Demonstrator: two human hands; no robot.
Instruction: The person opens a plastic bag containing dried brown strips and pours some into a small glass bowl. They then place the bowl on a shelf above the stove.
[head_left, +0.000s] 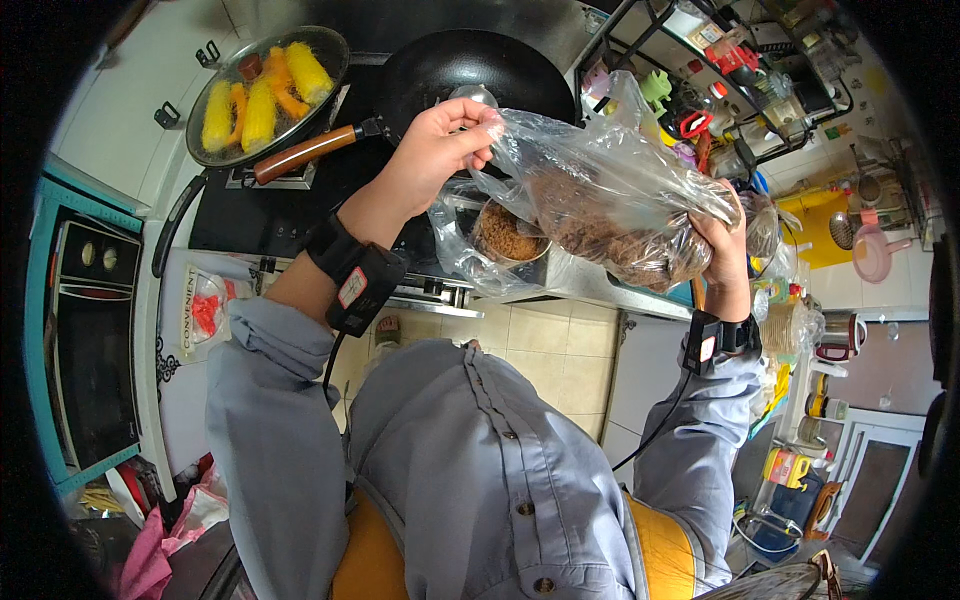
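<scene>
My left hand (454, 146) pinches the gathered upper edge of a clear plastic bag (592, 187). Brown sugar-like granules, partly clumped, fill the bag's lower part. At its other end my right hand (724, 232) grips the bag from the side. Beneath the bag is a round container (506, 236) holding similar brown granules, and loose clear plastic spreads around it. Behind my left hand sits a black wok (480, 64) with a rounded metal object (474, 94) inside, partly hidden by my fingers.
A glass-lidded pan (196, 124) with corn and orange pieces stands at the left of the black cooktop (247, 214). The wok's wooden handle (304, 154) points left. A rack (765, 142) crowded with bottles is at the right. An oven (97, 337) is far left.
</scene>
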